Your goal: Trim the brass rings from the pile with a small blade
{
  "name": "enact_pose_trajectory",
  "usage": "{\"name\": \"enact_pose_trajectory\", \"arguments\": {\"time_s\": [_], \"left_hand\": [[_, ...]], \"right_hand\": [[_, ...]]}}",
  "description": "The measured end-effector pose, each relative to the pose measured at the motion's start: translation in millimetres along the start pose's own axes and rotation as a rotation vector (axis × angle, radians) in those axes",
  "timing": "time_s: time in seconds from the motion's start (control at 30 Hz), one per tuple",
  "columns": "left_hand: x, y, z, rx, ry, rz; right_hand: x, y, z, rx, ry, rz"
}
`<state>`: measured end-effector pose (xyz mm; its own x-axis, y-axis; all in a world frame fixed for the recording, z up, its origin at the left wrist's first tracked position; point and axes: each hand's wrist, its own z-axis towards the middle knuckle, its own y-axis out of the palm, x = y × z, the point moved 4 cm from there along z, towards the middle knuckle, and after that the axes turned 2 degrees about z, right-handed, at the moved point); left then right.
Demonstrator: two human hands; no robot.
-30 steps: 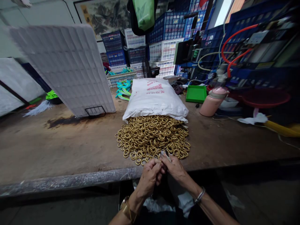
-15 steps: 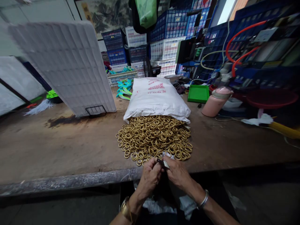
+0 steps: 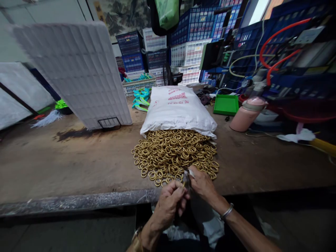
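A heap of gold-coloured rings (image 3: 175, 150) spreads out from under the front of a stuffed white sack (image 3: 180, 108) with red print. At the near edge of the heap, my left hand (image 3: 170, 201) pinches a gold ring (image 3: 184, 184) between thumb and fingertips. My right hand (image 3: 202, 182), just right of it, is closed round a small tool (image 3: 187, 174) with a dark tip and a pale part; its exact shape is blurred. The two hands are slightly apart.
A tall padded grey-white panel (image 3: 78, 73) stands at the left on a wire stand. Right of the sack are a green tray (image 3: 226, 105) and a pink bottle (image 3: 246, 115). Stacked crates (image 3: 187, 54) fill the back. The worn table edge (image 3: 78, 201) runs in front.
My hands have moved apart: the left lower and a little right, the right slightly up and right. A ring now shows in my left fingertips. The whole view has shifted slightly.
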<state>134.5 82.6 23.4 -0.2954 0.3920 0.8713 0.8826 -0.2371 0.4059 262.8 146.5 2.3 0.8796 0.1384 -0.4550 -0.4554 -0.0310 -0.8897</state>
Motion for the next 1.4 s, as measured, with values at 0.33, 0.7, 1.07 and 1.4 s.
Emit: {"name": "enact_pose_trajectory", "arguments": {"time_s": [0.33,0.7,1.07,1.4], "left_hand": [[-7.2,-24.5,-0.7,0.171,0.085,0.068],[0.1,-23.3,-4.1,0.191,0.15,0.238],[-6.1,-22.7,-9.9,0.074,0.109,-0.09],[-10.6,-31.9,-9.2,0.106,0.051,-0.32]], "right_hand": [[-35.1,2.6,-13.2,-0.053,-0.265,0.15],[-42.0,10.4,-22.5,-0.211,-0.271,0.041],[-32.5,2.7,7.4,0.08,-0.138,-0.035],[-40.5,9.2,19.9,0.111,-0.007,-0.155]]}}
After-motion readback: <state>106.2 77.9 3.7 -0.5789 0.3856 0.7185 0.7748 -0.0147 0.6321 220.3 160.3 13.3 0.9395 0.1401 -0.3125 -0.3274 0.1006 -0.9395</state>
